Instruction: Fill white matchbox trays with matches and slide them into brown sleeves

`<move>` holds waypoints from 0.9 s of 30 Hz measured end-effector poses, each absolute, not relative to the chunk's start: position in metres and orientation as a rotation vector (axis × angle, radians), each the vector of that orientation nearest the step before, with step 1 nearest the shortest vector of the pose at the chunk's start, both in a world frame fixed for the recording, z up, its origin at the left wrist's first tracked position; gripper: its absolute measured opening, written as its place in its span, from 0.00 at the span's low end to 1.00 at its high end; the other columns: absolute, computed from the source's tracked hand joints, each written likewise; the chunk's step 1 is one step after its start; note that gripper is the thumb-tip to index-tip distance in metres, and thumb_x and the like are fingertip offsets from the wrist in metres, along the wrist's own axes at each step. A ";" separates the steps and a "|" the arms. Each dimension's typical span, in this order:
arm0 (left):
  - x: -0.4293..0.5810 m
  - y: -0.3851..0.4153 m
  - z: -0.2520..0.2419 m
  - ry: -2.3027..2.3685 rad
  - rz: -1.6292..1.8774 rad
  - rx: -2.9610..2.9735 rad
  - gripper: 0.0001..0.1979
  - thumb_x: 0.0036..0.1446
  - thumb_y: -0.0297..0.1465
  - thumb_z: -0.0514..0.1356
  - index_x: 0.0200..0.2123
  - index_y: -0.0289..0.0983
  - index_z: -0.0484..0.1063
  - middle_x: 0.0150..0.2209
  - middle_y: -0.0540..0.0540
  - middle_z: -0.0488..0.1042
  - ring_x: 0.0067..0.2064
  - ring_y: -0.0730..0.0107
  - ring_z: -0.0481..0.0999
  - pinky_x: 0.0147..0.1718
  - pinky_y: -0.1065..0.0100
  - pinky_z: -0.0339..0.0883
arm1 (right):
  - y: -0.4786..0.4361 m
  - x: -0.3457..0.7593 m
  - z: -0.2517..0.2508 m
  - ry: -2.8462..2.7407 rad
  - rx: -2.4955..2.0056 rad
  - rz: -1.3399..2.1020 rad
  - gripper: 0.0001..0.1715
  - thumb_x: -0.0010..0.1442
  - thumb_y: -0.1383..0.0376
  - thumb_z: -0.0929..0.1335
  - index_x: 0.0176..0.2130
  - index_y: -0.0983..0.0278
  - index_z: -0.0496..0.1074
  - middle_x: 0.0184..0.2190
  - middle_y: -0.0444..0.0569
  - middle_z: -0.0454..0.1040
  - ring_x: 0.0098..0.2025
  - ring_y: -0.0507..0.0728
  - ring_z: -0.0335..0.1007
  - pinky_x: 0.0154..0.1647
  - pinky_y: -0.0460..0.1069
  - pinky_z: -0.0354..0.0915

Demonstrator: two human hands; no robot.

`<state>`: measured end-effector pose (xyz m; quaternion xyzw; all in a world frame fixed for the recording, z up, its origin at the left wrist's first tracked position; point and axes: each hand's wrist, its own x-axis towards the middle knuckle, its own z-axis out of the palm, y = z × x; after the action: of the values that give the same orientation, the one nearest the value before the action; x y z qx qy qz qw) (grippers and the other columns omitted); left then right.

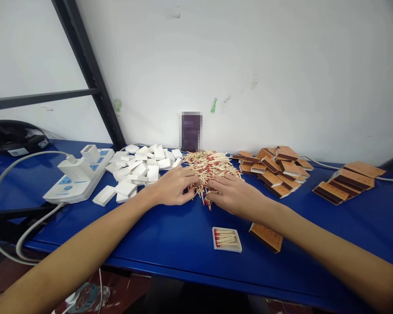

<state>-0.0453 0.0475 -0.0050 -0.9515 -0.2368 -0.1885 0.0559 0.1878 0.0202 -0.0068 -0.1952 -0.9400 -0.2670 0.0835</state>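
Head view: since you seem to be gathering matchsticks [213, 165], pinch a few at a time and keep their red heads facing one way. Your left hand [175, 186] and right hand [235, 195] are loosely curled, fingers narrow; whether either grips any cannot be told. The heap lies between and just beyond them; the white matchbox tray [227, 250] sits nearer you than your right hand.

On blue tabletop [170, 244]: matchbox trays [142, 167] beside left hand [175, 185] (power strip [63, 192] farther left), matchboxes [283, 167] past right hand [237, 194], matchsticks [214, 165] between.
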 end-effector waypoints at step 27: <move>-0.022 0.018 -0.011 -0.623 -0.468 -3.027 0.12 0.62 0.32 0.54 0.45 0.38 0.75 0.45 0.41 0.70 0.46 0.57 0.66 0.47 0.56 0.61 | -0.001 0.236 0.006 -2.703 -0.937 0.205 0.15 0.62 0.63 0.68 0.49 0.60 0.74 0.42 0.51 0.74 0.43 0.59 0.70 0.43 0.53 0.66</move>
<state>-0.0216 0.0176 -0.0115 -0.9684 -0.1994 -0.1498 0.0077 0.2363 -0.0014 0.0057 -0.3236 -0.9336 0.0708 0.1366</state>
